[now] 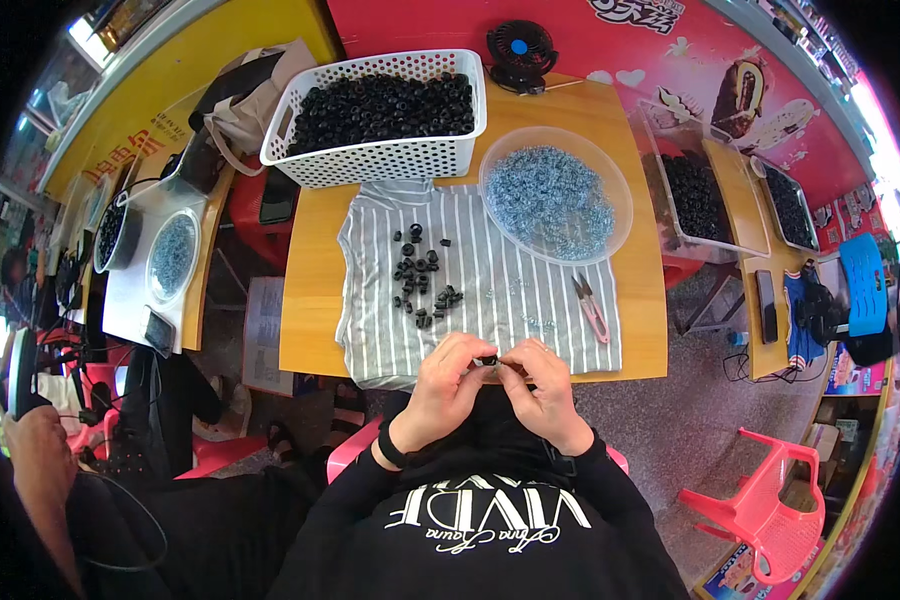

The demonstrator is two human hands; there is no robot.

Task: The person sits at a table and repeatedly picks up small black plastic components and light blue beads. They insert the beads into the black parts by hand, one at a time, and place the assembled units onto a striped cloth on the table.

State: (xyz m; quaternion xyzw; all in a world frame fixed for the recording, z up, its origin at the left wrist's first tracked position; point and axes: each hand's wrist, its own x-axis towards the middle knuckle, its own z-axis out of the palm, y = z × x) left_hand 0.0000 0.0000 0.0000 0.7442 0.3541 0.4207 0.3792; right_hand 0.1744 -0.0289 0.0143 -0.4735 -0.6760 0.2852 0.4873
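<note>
On my left, a white plastic basket (pixel 390 163), its walls punched with round holes, brims with small black parts. Below it, a soft grey cloth (pixel 475 265) with white stripes carries a loose scatter of stubby, rounded black pieces (pixel 417 278). At its near edge my left hand (pixel 448 381) pinches one small black part (pixel 488 359) between thumb and fingers. My right hand (pixel 540 388) meets it, fingertips drawn together; whether they grip anything, I can't tell. Beyond, a round translucent tub (pixel 624 190) holds glassy bluish bits, above pink-handled metal snips (pixel 597 320).
</note>
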